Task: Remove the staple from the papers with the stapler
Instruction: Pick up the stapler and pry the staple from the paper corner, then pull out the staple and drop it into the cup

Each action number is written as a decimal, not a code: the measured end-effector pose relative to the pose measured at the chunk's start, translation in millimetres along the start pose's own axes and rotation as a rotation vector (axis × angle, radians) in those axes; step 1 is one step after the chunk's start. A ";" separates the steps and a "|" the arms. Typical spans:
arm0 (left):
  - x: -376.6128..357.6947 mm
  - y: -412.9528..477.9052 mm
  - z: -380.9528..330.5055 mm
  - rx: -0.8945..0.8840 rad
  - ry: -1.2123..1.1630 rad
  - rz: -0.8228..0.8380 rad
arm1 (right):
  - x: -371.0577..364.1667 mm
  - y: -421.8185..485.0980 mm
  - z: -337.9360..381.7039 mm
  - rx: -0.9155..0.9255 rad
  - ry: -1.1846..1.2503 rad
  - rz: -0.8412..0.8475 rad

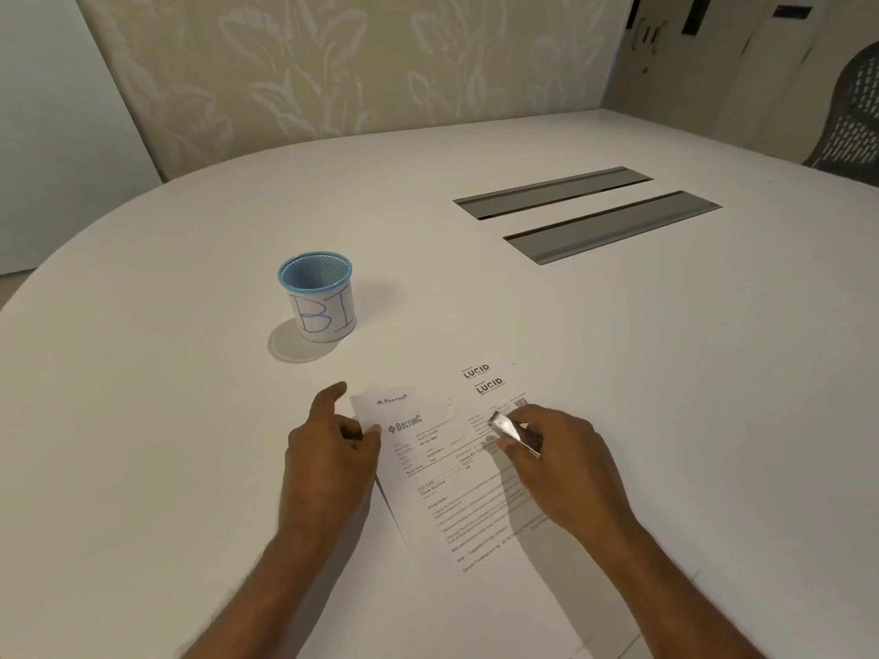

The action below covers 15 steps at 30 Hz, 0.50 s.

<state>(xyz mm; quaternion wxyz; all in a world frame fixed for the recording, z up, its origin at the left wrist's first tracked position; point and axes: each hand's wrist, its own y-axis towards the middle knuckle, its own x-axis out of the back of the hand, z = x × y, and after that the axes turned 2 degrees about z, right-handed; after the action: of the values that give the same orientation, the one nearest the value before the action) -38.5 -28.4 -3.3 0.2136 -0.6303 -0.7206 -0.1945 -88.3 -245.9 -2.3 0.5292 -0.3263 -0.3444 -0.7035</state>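
Observation:
Two printed white papers point(452, 473) lie slightly fanned on the white table point(190, 420), their top edges offset. A small staple point(449, 401) shows near the top edge, between the two letterheads. My left hand point(328, 449) pinches the left top corner of the upper sheet, index finger pointing away onto the table. My right hand point(556, 468) grips a small silver stapler point(513, 432), tilted, its tip resting on the paper to the right of the staple. The stapler's rear end is hidden in my fingers.
A blue mesh cup point(317, 297) wrapped in paper marked "BI" stands beyond the papers to the left. Two grey recessed cable hatches point(609, 225) sit in the table at the far right. A mesh office chair point(851, 116) stands at the right edge.

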 end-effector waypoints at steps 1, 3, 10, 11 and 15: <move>0.5 -0.5 -0.6 -0.010 0.027 0.013 | -1.9 -0.1 -1.4 0.035 -0.004 -0.002; 1.1 -0.6 -0.5 -0.033 0.097 0.033 | -7.7 0.2 -3.2 0.081 -0.050 0.007; -0.2 -5.0 0.5 -0.207 0.310 0.042 | -8.8 5.6 -6.3 0.098 -0.097 0.034; 0.1 -3.4 0.8 -0.229 0.336 0.050 | -7.2 7.8 -5.3 0.087 -0.085 0.035; -0.9 -1.4 -0.5 -0.297 0.373 0.091 | 0.7 20.5 2.2 0.094 -0.038 -0.024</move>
<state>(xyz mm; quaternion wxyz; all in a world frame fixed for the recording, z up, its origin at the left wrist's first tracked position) -39.8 -29.6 -3.4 0.2563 -0.6398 -0.6031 -0.4016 -68.3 -248.6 2.4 0.5287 -0.3101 -0.3908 -0.6867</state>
